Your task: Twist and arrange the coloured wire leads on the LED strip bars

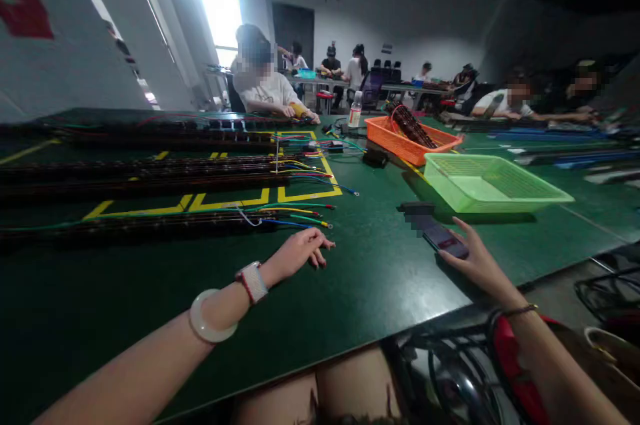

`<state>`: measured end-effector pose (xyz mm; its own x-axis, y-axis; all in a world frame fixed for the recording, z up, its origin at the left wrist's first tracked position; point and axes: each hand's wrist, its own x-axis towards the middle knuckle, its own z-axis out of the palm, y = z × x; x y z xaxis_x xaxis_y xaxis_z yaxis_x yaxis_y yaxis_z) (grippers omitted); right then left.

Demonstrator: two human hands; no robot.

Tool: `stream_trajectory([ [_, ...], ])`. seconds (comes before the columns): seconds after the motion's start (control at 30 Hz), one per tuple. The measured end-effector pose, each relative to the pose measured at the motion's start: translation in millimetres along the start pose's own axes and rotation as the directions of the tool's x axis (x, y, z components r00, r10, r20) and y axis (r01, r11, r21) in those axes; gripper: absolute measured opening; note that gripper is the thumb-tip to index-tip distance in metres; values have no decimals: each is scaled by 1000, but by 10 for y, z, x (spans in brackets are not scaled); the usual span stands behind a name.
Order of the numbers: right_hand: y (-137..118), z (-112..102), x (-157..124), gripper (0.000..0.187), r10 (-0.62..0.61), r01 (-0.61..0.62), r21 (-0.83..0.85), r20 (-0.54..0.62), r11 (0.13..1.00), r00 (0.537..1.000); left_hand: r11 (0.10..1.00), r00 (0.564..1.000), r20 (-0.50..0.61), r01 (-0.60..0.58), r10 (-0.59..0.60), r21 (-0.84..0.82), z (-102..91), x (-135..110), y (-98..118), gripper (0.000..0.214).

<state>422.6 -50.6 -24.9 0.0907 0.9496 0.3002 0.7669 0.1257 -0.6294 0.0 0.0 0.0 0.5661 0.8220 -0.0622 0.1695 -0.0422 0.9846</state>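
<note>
My right hand (477,257) grips the near end of a dark phone (446,240), thumb on one side and fingers on the other. The phone is tilted just over the table, and its far part is blurred out. On the left, my left hand (297,253) rests on the green table (370,278) with loosely bent fingers slightly apart and nothing in them. Just beyond it lies a long dark wire bundle (190,220), whose green, yellow and blue wire ends (300,218) fan out; at least one carries a ring terminal.
A light green basket (490,202) stands beyond the phone, beside an orange basket (400,145) holding a dark coiled bundle (410,124). More wire bundles (150,168) lie across yellow tape marks. A bottle (355,110) stands farther back. A person (265,88) sits across the table.
</note>
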Motion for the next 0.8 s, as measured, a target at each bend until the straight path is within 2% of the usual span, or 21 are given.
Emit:
stream_trajectory([
  [0.43, -127, 77, -115, 79, -46, 28, -149, -124, 988, 991, 999, 1000, -11, 5, -5, 50, 1, -21, 104, 26],
  [0.8, -90, 67, -131, 86, -5, -9, -112, -121, 994, 993, 999, 1000, -5, 11, -11, 32, 2, -37, 98, 27],
])
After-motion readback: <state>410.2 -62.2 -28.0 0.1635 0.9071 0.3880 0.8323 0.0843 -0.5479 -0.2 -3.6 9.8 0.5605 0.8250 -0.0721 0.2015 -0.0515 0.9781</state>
